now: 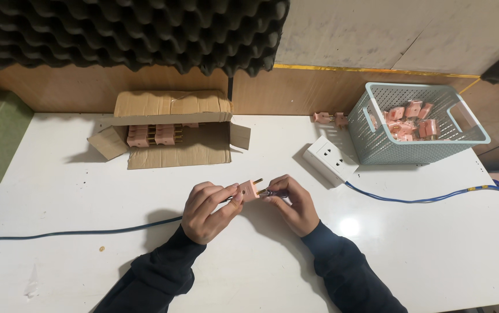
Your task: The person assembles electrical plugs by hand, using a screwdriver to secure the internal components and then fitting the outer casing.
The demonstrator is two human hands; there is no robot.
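Left hand [207, 210] pinches a pink plug [250, 189] by its body, prongs pointing right, raised just over the near-centre tabletop [434, 255]; right hand [294, 203] is closed on a small dark tool [273, 193] meeting the prongs, so the plug is steadied for it. Farther back: white socket block [329, 157] on a blue cable [429, 199], cardboard box [171, 128] of pink plugs far left, basket [417, 148] of more far right.

Both dark-sleeved forearms converging, left hand [207, 210] and right hand [294, 203] in pinching grip.
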